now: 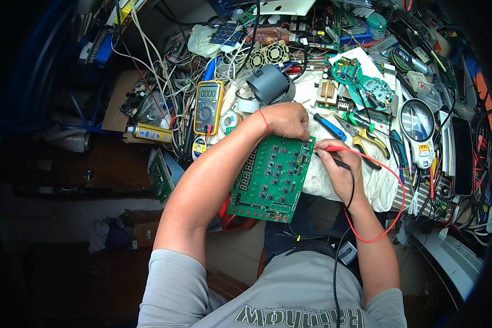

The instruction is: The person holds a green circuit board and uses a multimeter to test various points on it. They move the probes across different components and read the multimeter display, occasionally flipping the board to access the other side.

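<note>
A green circuit board (279, 175) with rows of black push buttons, digit displays along its left side and red parts along its near edge hangs tilted over the bench's front edge. Closed over its far edge is my left hand (291, 120), its fingertips mostly hidden. At the board's upper right corner, my right hand (339, 167) pinches a red test probe (336, 148) and a black test probe (341, 163) together. Their tips are too small to make out. Beyond my left forearm lies a yellow multimeter (208, 107) with its display lit.
Pliers with yellow handles (373, 143), a blue-handled screwdriver (330, 128) and a magnifying glass (417, 121) lie to the right. A grey plastic cylinder (268, 85) and round green boards (377, 92) stand farther back. Tangled cables and electronic parts crowd the bench around them.
</note>
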Motion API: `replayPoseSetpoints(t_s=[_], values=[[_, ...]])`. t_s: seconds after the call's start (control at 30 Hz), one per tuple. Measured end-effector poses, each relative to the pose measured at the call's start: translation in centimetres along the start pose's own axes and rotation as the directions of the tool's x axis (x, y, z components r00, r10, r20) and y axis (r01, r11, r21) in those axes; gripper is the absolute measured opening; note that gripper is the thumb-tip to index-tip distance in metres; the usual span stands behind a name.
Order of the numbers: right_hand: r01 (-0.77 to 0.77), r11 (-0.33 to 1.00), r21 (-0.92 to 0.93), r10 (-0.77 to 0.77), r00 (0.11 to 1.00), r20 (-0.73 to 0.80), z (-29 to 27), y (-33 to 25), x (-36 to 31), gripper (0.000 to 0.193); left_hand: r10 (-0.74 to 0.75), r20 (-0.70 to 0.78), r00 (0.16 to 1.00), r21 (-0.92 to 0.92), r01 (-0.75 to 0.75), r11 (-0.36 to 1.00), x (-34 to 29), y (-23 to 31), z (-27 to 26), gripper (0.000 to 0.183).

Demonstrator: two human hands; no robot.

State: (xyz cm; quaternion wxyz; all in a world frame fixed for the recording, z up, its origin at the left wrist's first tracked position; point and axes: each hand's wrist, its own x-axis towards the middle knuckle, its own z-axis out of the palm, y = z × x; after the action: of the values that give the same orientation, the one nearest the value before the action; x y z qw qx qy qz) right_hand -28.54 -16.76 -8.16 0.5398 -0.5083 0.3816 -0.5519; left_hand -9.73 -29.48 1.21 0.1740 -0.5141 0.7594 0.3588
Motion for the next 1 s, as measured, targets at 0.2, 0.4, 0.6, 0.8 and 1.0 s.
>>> replayPoseSetpoints(t_s=[0.2, 0.4, 0.6, 0.8, 1.0], values=[[0.002, 1.000, -0.016, -0.002, 1.000, 0.007, -0.06, -0.17, 0.03, 0.015, -0.030, -0.002, 1.000, 0.025, 0.030, 0.999, 0.24, 0.12, 0.22, 0.028], [0.003, 1.000, -0.013, -0.003, 1.000, 0.002, 0.01, -0.18, 0.02, 0.015, -0.029, -0.001, 1.000, 0.034, 0.029, 0.999, 0.20, 0.13, 0.23, 0.029], [0.004, 1.000, -0.004, -0.004, 1.000, 0.002, 0.00, -0.09, -0.03, 0.015, 0.016, -0.005, 1.000, 0.038, -0.016, 0.999, 0.31, -0.27, 0.32, 0.025], [0.005, 1.000, 0.005, -0.005, 1.000, 0.001, 0.03, -0.14, 0.01, 0.014, 0.027, -0.003, 1.000, 0.027, -0.027, 0.999, 0.20, -0.28, 0.23, 0.023], [-0.011, 1.000, -0.014, 0.012, 0.999, 0.036, -0.20, -0.07, 0.05, 0.014, 0.023, 0.011, 1.000, -0.002, -0.023, 1.000, 0.16, -0.32, 0.15, 0.022]])
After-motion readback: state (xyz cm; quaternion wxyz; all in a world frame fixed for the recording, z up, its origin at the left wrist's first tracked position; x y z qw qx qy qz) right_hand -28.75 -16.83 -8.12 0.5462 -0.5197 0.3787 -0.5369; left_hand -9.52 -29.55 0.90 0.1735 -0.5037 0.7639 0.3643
